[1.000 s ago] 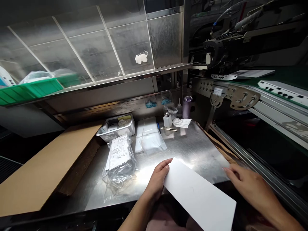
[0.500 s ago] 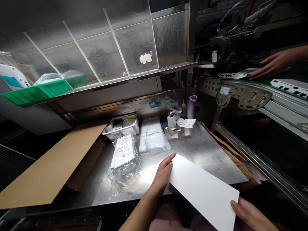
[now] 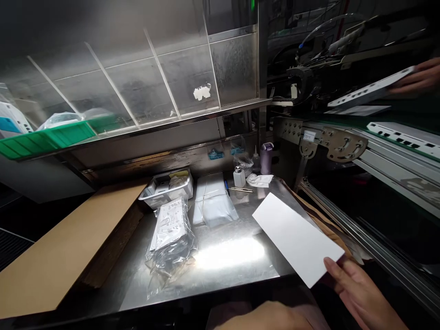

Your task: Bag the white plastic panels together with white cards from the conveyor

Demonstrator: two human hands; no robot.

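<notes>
A flat white rectangular panel (image 3: pixel 298 238) slants over the right part of the metal table. My right hand (image 3: pixel 357 286) is closed on its near right corner, thumb lying on top; the fingers underneath are mostly hidden. At the bottom edge of the view, my left hand (image 3: pixel 268 316) is blurred and cut off, apart from the panel, and its fingers cannot be made out. Beyond the panel's far end lie a crumpled white cloth (image 3: pixel 260 180), a small white bottle with a metal cap (image 3: pixel 239 177) and thin tweezers-like sticks (image 3: pixel 241 189).
On the metal table (image 3: pixel 223 275) are a plastic-wrapped bundle (image 3: pixel 172 224), clear bags (image 3: pixel 213 201) and a grey bin (image 3: pixel 167 188). Cardboard (image 3: pixel 75 238) lies left. A green tray (image 3: pixel 48 137) sits on the shelf. A co-worker's hand (image 3: pixel 424 75) tilts a white housing (image 3: pixel 374 87) over the conveyor.
My left hand has let go of the white panel and dropped to the bottom edge. My right hand keeps hold. The co-worker's hand has lifted a white housing off the conveyor.
</notes>
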